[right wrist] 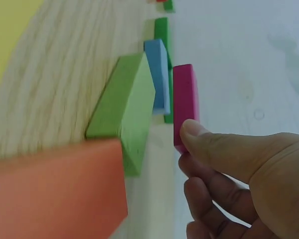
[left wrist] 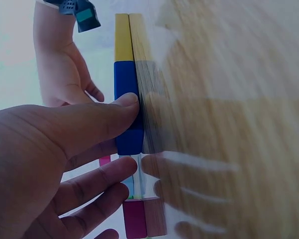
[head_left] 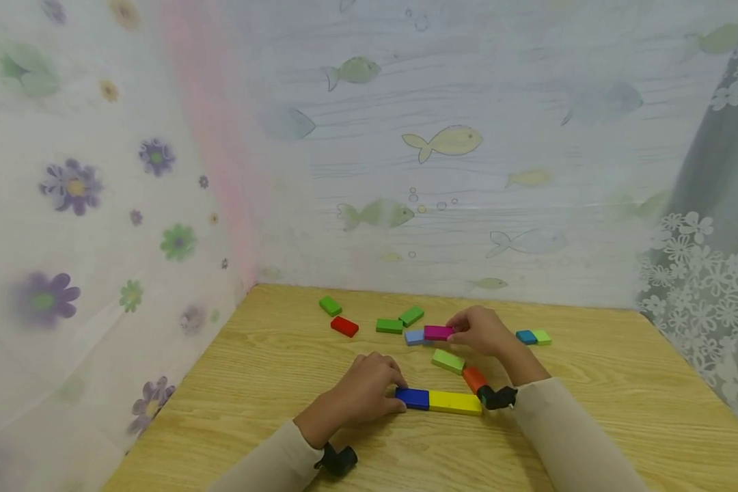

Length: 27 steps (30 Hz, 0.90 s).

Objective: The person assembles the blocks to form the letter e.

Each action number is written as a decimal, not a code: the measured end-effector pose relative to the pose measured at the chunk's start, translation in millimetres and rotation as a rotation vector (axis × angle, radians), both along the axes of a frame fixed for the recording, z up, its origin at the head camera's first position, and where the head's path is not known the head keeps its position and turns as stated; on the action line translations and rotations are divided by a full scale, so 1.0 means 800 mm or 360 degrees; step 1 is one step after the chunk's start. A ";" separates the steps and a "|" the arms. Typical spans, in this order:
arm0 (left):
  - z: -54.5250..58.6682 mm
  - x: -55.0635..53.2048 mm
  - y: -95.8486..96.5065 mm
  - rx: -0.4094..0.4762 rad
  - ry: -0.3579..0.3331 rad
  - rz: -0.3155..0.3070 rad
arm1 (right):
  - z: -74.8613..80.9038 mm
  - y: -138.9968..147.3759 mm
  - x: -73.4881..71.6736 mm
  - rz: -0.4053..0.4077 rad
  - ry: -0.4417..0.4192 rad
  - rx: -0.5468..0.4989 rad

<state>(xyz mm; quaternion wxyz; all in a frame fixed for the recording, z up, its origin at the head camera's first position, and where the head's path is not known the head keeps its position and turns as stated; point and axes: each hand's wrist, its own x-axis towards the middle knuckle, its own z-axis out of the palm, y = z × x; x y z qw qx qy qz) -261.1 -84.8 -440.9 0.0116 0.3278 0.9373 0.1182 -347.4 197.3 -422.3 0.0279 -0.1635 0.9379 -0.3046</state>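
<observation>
Fingers and thumb of the right hand (head_left: 481,331) pinch the right end of a pink block (head_left: 436,333), just right of the centre of the head view; its long axis runs left to right, so most of it juts leftward from the grip. Lower in that frame, a blue block (head_left: 413,398) and a yellow block (head_left: 455,402) lie end to end on a nearly parallel line, which I judge to be the relation that matters. Nearer to this row is the left hand (head_left: 369,389), holding the blue block's left end between thumb and fingers. The pink block covers part of a light blue block (head_left: 415,337); whether they touch, I cannot tell. An orange block (head_left: 474,376) is partly hidden by the right wrist's camera (head_left: 497,398) and cut off at the lower left of the right wrist view.
</observation>
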 end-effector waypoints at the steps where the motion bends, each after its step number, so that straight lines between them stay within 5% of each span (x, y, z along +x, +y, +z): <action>1: 0.000 0.000 0.000 -0.0001 -0.0002 0.0002 | 0.001 -0.003 0.001 0.0006 -0.0011 -0.0005; 27: 0.005 0.001 -0.002 0.0023 -0.0006 0.0016 | -0.001 -0.059 0.017 0.0069 -0.0050 0.0059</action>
